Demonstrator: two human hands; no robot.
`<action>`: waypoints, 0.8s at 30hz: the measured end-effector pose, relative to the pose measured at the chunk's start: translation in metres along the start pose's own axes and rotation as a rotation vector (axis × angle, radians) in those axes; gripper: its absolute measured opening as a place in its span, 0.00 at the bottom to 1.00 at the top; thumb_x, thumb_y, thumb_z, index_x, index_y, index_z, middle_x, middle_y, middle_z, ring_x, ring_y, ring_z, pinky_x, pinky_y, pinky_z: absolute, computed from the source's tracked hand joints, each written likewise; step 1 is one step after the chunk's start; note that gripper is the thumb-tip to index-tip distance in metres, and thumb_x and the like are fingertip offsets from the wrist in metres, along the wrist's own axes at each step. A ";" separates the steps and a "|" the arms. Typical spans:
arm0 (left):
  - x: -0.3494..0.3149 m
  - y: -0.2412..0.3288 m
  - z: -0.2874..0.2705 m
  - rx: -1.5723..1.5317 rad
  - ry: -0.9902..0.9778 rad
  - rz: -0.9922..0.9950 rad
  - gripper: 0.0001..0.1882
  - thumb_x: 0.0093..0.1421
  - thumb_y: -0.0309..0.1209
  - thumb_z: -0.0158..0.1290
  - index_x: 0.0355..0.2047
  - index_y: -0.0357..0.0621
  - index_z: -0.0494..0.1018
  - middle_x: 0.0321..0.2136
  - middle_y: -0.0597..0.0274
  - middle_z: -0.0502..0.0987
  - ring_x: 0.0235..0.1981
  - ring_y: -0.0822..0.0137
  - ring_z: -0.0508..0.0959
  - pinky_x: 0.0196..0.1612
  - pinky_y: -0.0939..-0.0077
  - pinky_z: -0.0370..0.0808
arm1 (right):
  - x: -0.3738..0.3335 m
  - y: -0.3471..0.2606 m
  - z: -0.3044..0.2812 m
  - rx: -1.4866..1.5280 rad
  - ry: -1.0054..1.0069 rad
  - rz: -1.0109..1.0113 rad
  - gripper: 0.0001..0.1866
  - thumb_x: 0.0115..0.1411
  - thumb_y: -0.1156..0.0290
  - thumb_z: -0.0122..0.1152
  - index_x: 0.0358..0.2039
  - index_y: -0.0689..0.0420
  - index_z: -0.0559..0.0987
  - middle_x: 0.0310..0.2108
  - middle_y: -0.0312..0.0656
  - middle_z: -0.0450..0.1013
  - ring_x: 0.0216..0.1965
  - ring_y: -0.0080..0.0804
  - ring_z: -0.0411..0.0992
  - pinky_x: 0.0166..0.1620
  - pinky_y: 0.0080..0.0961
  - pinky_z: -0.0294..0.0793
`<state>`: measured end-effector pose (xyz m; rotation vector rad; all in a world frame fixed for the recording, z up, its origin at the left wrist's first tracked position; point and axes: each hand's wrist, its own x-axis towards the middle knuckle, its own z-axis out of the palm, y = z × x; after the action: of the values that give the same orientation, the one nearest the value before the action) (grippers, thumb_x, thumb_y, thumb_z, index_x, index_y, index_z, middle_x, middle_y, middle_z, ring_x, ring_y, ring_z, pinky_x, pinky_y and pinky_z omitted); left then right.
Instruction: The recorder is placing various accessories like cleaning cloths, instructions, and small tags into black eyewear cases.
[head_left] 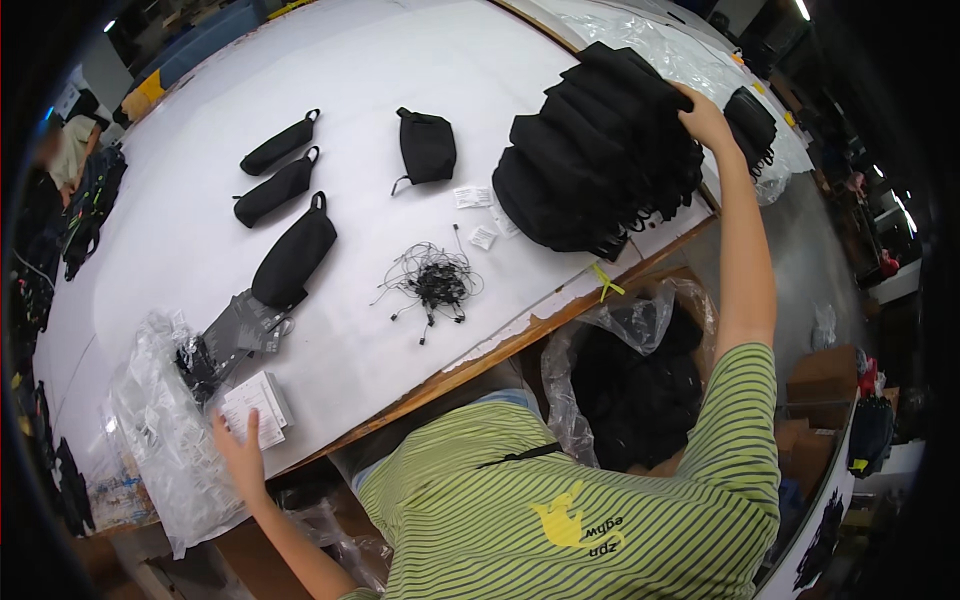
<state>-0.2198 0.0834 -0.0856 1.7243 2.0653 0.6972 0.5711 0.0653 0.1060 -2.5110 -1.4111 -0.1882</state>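
Your right hand point(705, 120) reaches far across the white table point(350, 60), fingers resting on top of a tall heap of black pouches point(595, 150). The heap leans in overlapping layers near the table's right edge, soft and dark, with thin cords hanging at its lower side. Your left hand point(238, 450) lies flat, fingers spread, on a small stack of white tags point(258, 405) at the table's near left edge. The stack lies just beside crumpled clear plastic point(160, 430).
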 end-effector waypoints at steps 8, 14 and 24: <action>-0.001 -0.008 0.013 0.086 0.069 0.122 0.34 0.57 0.42 0.55 0.57 0.32 0.61 0.51 0.41 0.68 0.54 0.45 0.65 0.58 0.59 0.59 | -0.029 -0.008 -0.019 -0.212 0.511 -0.221 0.31 0.53 0.64 0.57 0.59 0.40 0.65 0.48 0.46 0.70 0.49 0.45 0.68 0.54 0.36 0.67; -0.017 0.014 0.012 0.270 0.260 0.194 0.28 0.56 0.37 0.57 0.53 0.33 0.65 0.48 0.45 0.71 0.51 0.46 0.67 0.55 0.58 0.62 | -0.122 -0.189 0.046 0.456 0.355 -0.610 0.07 0.53 0.76 0.57 0.32 0.54 0.80 0.28 0.37 0.73 0.33 0.33 0.70 0.38 0.27 0.69; 0.001 0.032 -0.019 -0.320 0.091 -0.038 0.12 0.58 0.31 0.54 0.36 0.34 0.68 0.28 0.62 0.72 0.32 0.69 0.69 0.39 0.78 0.66 | -0.198 -0.333 0.211 0.440 -0.207 -0.757 0.05 0.50 0.70 0.63 0.29 0.51 0.77 0.25 0.37 0.68 0.35 0.34 0.69 0.35 0.31 0.71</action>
<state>-0.2052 0.0862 -0.0521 1.4954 1.9124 1.0475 0.1819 0.1282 -0.0903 -1.5966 -2.1476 0.2327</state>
